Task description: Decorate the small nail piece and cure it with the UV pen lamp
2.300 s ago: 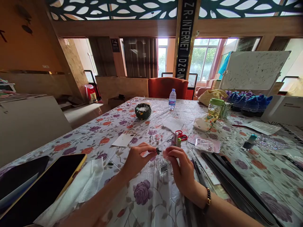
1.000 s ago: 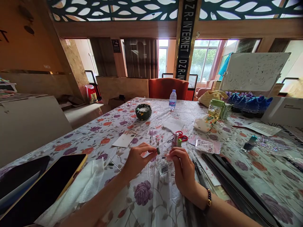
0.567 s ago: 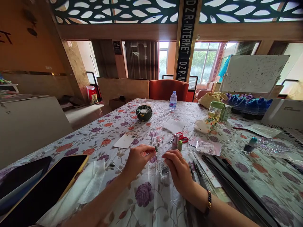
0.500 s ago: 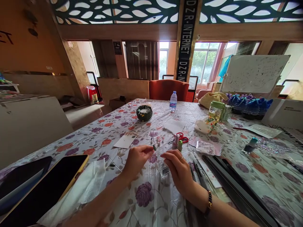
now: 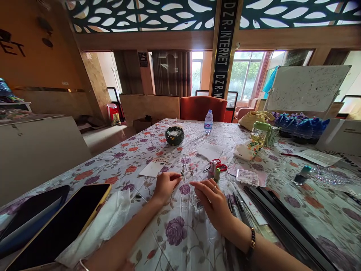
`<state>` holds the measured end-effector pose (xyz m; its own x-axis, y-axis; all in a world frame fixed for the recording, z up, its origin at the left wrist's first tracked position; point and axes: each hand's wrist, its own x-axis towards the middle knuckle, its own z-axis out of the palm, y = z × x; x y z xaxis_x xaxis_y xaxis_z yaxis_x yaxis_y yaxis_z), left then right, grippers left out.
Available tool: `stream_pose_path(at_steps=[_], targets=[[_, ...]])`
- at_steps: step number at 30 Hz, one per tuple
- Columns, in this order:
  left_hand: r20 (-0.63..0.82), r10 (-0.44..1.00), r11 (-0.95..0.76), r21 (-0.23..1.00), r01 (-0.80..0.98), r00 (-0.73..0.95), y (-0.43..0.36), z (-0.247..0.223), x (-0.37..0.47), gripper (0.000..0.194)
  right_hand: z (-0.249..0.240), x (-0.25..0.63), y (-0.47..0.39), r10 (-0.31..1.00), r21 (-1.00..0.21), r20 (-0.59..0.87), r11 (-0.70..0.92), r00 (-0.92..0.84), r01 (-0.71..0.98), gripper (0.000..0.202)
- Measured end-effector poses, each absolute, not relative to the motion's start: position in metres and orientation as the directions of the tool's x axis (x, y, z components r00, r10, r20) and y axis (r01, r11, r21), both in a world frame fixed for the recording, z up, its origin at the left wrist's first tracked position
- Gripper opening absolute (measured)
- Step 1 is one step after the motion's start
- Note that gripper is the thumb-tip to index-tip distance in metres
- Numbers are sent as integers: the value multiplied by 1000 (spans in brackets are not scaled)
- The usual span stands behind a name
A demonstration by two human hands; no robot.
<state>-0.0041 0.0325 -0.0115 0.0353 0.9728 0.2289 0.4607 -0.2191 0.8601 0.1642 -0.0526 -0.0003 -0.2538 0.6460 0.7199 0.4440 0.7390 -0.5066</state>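
My left hand [image 5: 167, 185] is pinched round a small dark green piece [image 5: 182, 174] above the flowered tablecloth [image 5: 158, 229]. To its right, my right hand [image 5: 213, 201] hangs with its fingers bent and pressed together; whatever they may hold is too small to make out. A small clear box [image 5: 197, 203] lies beside and partly behind the right hand. Just beyond the hands stand a pink bottle [image 5: 213, 167] and a green bottle [image 5: 217, 174], with red-handled scissors [image 5: 222, 166] behind them. A white card [image 5: 152, 168] lies beyond the left hand.
At the left lie a yellow-edged phone [image 5: 64, 226] and a white tissue [image 5: 113, 210]. Long black strips [image 5: 279, 218] lie at the right, near a clear case [image 5: 247, 177]. Farther back are a woven basket [image 5: 174, 136], a water bottle [image 5: 208, 122] and a green-lidded jar [image 5: 258, 133].
The whole view has shifted slightly, with table objects now a little farther right. The piece in my left hand now shows narrower. Both hands keep nearly the same pose.
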Motion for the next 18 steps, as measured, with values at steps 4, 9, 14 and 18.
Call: stream_pose_path(at_steps=[4,9,14,18], targets=[[188,982,-174,863,475,18,34,-12,-5,24,-1,165,-52,645,-505,721,740,-254,444,27],[195,981,-166,835,525,0,32,-8,-7,21,-2,165,-51,637,-496,730,743,-248,450,26],[264,964,-192,762,619,-26,26,-3,-6,23,-1,164,-52,638,-499,731,741,-243,449,28],[316,949,-219,693,687,-16,26,-7,-5,26,-1,165,-54,634,-491,732,745,-249,452,34]])
